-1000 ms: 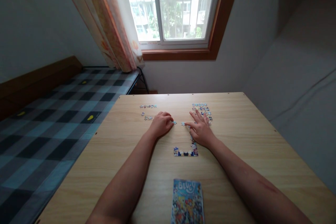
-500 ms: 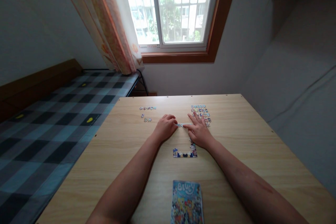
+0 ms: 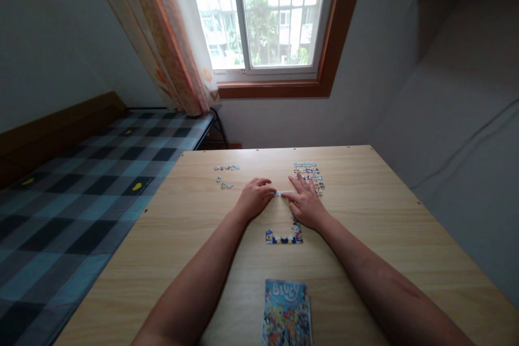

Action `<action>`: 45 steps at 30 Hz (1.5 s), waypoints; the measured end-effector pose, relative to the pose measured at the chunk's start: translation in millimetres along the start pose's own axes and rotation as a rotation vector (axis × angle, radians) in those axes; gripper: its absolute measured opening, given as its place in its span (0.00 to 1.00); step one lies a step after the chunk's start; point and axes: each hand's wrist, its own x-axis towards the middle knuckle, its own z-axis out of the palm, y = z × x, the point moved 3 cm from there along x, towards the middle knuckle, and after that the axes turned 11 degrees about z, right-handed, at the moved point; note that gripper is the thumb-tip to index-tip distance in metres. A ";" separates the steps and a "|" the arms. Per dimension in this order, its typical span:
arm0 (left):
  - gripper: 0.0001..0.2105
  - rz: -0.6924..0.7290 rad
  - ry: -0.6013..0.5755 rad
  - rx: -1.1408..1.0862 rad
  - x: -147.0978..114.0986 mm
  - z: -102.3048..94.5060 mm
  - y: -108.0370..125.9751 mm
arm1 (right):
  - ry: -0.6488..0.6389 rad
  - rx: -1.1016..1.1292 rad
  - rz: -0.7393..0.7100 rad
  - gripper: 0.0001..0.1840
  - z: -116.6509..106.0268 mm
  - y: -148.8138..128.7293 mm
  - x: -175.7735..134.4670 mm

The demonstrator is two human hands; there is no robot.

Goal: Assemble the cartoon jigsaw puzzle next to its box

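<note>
A partly joined jigsaw puzzle border (image 3: 284,240) lies on the wooden table, its bottom edge and right side showing. At its top edge runs a pale strip of puzzle pieces (image 3: 278,193) between my hands. My left hand (image 3: 255,195) is at the strip's left end, its fingers closed at a puzzle piece there that they largely hide. My right hand (image 3: 305,201) rests with fingers spread, the index fingertip on the strip. It covers part of the right side and some loose puzzle pieces (image 3: 305,165) laid in rows behind it.
More loose puzzle pieces (image 3: 227,168) lie at the table's back left. A colourful "Bluey" picture packet (image 3: 287,313) lies near me on the wooden table (image 3: 377,259). A bed with a checked cover (image 3: 101,189) is to the left, a window (image 3: 279,16) ahead.
My left hand has shifted slightly right along the strip, closer to my right fingertip. My right hand stays in place. The whole view has drifted a little.
</note>
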 end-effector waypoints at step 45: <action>0.22 -0.606 0.004 0.385 0.2 0.2 -39.1 | 0.279 0.149 0.097 0.20 -5.7 11.3 -0.4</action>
